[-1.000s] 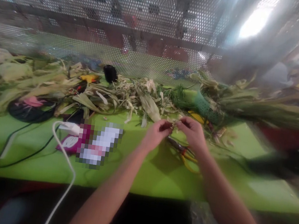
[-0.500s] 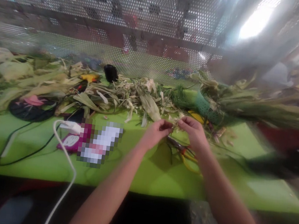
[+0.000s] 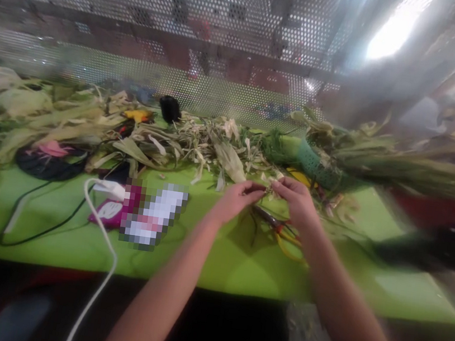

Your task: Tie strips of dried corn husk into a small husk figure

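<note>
My left hand (image 3: pixel 235 200) and my right hand (image 3: pixel 296 200) meet above the green table (image 3: pixel 206 258), fingertips pinched together on a small pale bit of dried leaf (image 3: pixel 269 188). Under my right wrist lie scissors with yellow handles (image 3: pixel 282 232). Just behind my hands is a heap of dried husks and leaf strips (image 3: pixel 197 146).
A white cable (image 3: pixel 101 243) and a black cable (image 3: pixel 34 222) run across the left side, beside a pink item (image 3: pixel 109 213) and a dark round object (image 3: pixel 49 159). A green mesh basket (image 3: pixel 316 166) and long leaves lie at the right. A perforated metal screen (image 3: pixel 185 46) stands behind.
Both hands have shifted slightly away from me while staying pinched together on the leaf piece; the view tipped a little.
</note>
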`<state>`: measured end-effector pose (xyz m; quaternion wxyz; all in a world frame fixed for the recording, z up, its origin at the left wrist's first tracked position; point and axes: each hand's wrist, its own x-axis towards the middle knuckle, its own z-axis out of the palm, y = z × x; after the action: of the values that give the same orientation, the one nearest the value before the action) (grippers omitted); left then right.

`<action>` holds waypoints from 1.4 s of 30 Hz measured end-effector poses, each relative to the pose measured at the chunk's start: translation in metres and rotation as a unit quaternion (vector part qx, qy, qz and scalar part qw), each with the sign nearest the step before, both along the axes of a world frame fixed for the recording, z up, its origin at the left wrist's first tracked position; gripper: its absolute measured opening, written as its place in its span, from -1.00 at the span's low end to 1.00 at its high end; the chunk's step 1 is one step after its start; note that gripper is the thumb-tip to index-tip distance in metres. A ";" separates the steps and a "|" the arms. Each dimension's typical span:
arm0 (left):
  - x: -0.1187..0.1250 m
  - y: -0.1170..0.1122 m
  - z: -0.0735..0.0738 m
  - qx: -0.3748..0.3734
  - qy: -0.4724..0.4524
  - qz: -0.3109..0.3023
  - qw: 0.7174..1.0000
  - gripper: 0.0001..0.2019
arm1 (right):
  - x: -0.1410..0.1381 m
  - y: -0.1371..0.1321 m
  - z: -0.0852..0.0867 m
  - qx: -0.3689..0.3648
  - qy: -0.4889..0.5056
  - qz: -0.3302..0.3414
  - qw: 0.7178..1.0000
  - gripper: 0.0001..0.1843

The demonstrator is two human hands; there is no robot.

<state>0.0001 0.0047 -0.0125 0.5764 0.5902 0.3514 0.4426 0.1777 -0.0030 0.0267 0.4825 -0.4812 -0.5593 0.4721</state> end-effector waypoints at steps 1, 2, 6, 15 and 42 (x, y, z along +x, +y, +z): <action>0.000 0.000 0.000 -0.008 -0.005 -0.005 1.000 -0.66 | 0.000 0.000 0.001 0.009 -0.015 -0.002 1.000 -0.57; 0.000 0.000 0.000 -0.016 -0.011 -0.006 1.000 -0.66 | -0.001 -0.001 0.002 0.017 -0.026 -0.005 0.999 -0.58; 0.000 0.003 0.001 -0.065 -0.115 0.039 0.990 -0.68 | -0.001 0.000 -0.002 0.045 -0.017 -0.038 0.998 -0.61; -0.003 0.008 0.007 -0.116 -0.235 0.172 0.950 -0.60 | -0.015 -0.006 -0.014 0.079 -0.168 0.028 0.982 -0.76; -0.005 0.006 0.005 -0.065 -0.083 0.216 0.971 -0.69 | -0.017 -0.007 -0.016 0.318 -0.367 -0.001 0.874 -0.89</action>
<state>-0.0047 0.0105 -0.0078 0.5317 0.4231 0.4493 0.5800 0.1610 -0.0100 0.0102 0.3699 -0.4413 -0.8156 0.0574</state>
